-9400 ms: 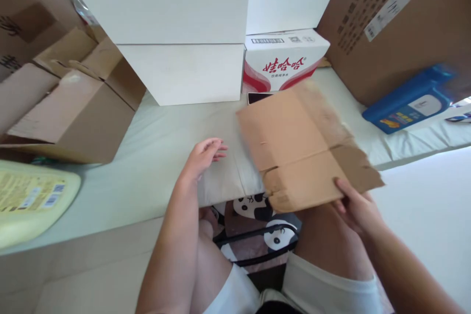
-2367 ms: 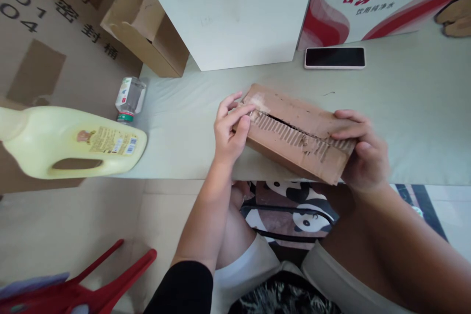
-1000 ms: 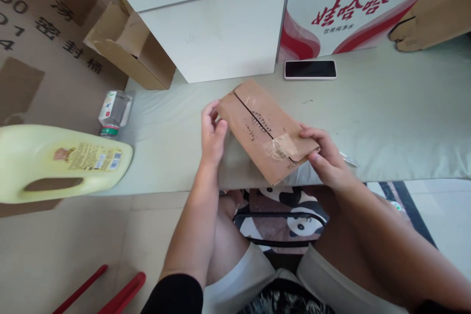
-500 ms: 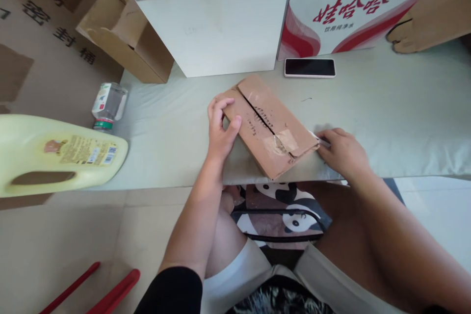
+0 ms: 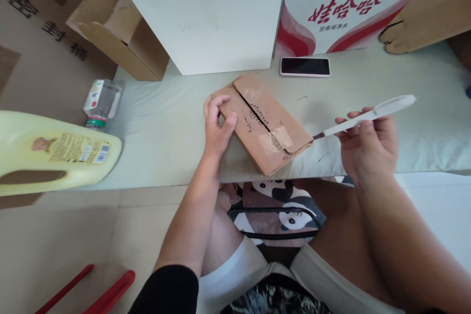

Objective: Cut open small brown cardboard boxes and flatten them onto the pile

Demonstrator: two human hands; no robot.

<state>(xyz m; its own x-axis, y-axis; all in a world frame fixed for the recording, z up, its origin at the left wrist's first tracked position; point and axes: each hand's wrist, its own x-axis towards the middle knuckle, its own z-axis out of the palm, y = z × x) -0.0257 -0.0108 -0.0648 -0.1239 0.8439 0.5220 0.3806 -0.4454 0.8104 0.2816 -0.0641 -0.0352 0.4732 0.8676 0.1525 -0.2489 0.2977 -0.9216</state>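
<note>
A small brown cardboard box [image 5: 283, 115] lies at a slant on the cloth-covered surface, its top flaps meeting at a dark slit with clear tape near one end. My left hand [image 5: 219, 125] grips the box's left edge, thumb on top and fingers around the far corner. In my right hand [image 5: 368, 144] is a white-handled knife [image 5: 382, 109], pinched between thumb and fingers. Its dark narrow tip points left and meets the right corner of the box; whether it goes inside cannot be told.
A black-screened phone [image 5: 305, 67] lies beyond the box, before a white box [image 5: 217, 29] and a red-and-white carton [image 5: 338, 19]. To the left are an open cardboard box [image 5: 143, 49], a clear bottle [image 5: 105, 100] and a yellow jug [image 5: 81, 130]. A panda-print bag [image 5: 265, 228] sits below the edge.
My right hand has turned palm up and moved right and slightly upward, bringing the knife's white handle into view. My left hand still holds the box, which stays nearly in place.
</note>
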